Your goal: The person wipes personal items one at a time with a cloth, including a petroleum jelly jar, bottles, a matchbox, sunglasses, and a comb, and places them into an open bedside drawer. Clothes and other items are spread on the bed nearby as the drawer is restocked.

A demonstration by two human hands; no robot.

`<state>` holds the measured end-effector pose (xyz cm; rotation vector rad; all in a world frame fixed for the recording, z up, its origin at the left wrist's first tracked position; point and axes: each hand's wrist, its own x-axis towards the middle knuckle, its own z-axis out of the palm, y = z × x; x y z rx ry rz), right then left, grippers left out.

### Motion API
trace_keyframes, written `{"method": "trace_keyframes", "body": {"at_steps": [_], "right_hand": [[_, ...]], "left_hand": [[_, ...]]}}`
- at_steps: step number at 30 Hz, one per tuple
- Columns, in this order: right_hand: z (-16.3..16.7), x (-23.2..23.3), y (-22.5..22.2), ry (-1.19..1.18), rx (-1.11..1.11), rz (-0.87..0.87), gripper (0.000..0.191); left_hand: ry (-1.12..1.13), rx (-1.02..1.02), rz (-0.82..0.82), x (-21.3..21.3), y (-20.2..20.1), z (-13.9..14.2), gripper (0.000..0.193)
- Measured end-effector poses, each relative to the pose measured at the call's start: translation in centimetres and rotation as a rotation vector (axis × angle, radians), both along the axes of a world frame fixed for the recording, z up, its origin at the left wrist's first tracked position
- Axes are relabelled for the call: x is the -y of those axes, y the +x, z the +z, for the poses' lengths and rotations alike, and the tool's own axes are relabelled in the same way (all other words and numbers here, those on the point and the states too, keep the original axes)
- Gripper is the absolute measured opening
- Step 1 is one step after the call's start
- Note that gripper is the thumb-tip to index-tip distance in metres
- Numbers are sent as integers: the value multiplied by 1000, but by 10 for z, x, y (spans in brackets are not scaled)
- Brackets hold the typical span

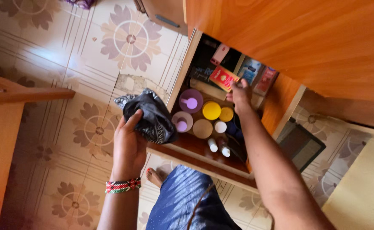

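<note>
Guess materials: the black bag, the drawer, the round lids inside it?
Black bag in the left hand: thin plastic film, likely; it crumples and shows glossy highlights. Drawer: wood or wood-look board, orange-brown with a smooth sheen; grain too faint to tell which. Round lids: probably moulded plastic, in flat purple, yellow and beige with smooth rims. Right hand holds a red box, seemingly printed card.

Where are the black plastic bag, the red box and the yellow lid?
black plastic bag [153, 117]: head view, middle of the crumpled bag held in the left hand.
red box [222, 77]: head view, its top face.
yellow lid [211, 110]: head view, centre of the lid.
</note>
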<state>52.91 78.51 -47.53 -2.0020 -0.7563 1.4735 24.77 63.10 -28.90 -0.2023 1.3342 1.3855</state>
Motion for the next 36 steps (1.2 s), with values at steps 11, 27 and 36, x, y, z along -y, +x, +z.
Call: {"method": "trace_keyframes", "body": {"at_steps": [11,27,36], "right_hand": [[-22,8,-3,385,681,446,33],[98,125,-68,467,-215,95,37],[276,325,-236,53,-726,617,50]], "left_hand": [[35,14,24,29,10,-15,18],[61,-91,165,169,-68,18,24],[298,-209,115,317,-114,126,29]]}}
